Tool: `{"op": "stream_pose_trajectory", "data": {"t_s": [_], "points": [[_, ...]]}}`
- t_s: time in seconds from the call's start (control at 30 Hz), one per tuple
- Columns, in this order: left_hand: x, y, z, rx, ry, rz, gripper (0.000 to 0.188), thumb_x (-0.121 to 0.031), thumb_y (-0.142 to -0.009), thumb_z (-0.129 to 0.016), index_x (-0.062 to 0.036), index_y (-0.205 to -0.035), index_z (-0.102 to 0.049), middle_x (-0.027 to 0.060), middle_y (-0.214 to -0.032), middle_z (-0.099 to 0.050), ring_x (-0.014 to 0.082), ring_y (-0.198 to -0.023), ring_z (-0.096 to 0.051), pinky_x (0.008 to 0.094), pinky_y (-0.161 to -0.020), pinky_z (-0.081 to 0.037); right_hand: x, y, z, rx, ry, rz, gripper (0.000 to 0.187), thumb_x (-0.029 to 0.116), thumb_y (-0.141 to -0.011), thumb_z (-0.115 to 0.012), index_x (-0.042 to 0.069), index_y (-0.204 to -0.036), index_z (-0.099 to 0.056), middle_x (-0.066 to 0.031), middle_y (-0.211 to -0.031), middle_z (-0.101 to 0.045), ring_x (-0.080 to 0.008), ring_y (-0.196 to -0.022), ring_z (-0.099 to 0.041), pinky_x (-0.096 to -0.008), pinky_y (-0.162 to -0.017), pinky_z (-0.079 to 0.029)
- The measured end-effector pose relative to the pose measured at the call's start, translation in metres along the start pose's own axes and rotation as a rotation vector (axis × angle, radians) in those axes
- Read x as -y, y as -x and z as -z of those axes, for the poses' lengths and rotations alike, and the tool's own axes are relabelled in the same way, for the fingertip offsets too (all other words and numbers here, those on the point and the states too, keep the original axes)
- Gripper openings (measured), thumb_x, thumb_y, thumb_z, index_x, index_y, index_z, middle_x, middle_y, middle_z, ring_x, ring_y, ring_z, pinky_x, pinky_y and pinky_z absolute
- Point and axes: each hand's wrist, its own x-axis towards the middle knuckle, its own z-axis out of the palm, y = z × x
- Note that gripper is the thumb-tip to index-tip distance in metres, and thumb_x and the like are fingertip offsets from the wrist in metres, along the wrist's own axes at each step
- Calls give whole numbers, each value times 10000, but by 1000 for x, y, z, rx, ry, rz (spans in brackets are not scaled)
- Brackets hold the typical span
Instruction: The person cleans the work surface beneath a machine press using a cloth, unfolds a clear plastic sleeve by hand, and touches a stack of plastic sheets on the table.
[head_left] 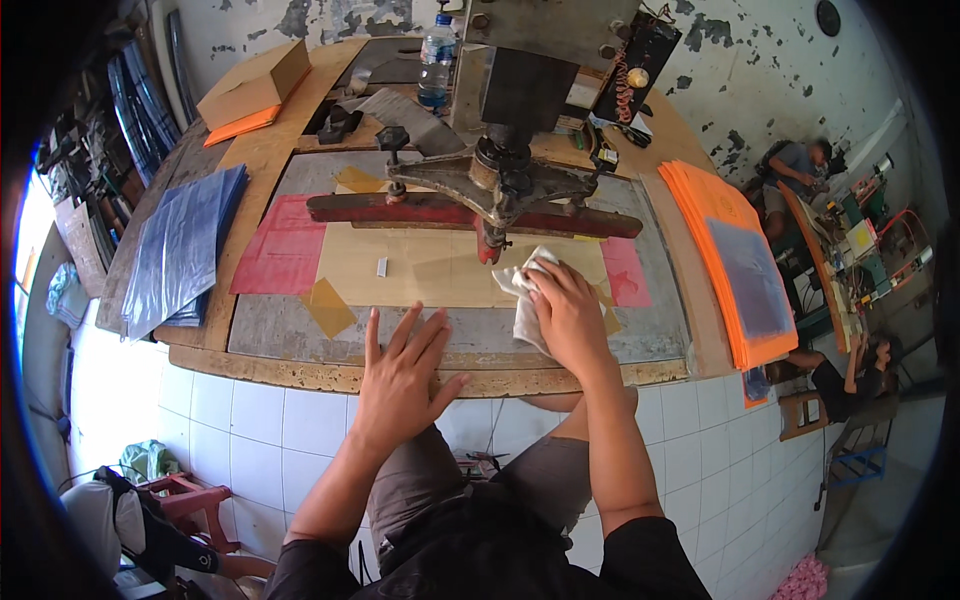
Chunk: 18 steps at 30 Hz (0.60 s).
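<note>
A crumpled white cloth (528, 318) is gripped in my right hand (571, 312), over the right part of a cream sheet (420, 287) on the press bed. My left hand (402, 375) lies with fingers spread at the bed's front edge, holding nothing. The sheet is bordered by a red-pink piece (283, 245) on the left and a pink piece (624, 272) on the right. A small white tag (382, 267) rests on it. Above it spans the press's red bar (350, 208), hung from a metal bracket (440, 177).
Clear blue plastic sheets (185, 245) are stacked at left, orange folders (715, 240) at right. A cardboard box (253, 84) and a water bottle (436, 62) stand at the back. The press column (528, 85) rises behind the bar. Other people (795, 170) sit at far right.
</note>
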Motion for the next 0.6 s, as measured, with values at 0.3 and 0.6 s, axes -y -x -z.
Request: {"op": "stream_pose_trajectory", "data": {"t_s": [0.3,0.6], "points": [[39,-24,8,41,90,10,556,-405,-937,-801,-70,-1377,-746,73,-1557,-669,328,-1563,-500,692,-1382,-41,11,-4,-3,42,57,0,389,116,-1028,-705,116,-1417,-706,-98,-1529,-647,-390,-1428,-579,-543,-1185,-471],[28,-28,19,89,67,109,988,-506,-775,-888,-115,-1610,-530,67,-1529,-691,330,-1573,-486,699,-1376,44,62,4,-4,99,-279,163,470,-16,-904,-758,130,-1349,-732,-109,-1483,-680,-408,-1422,-588,-536,-1211,-460]]}}
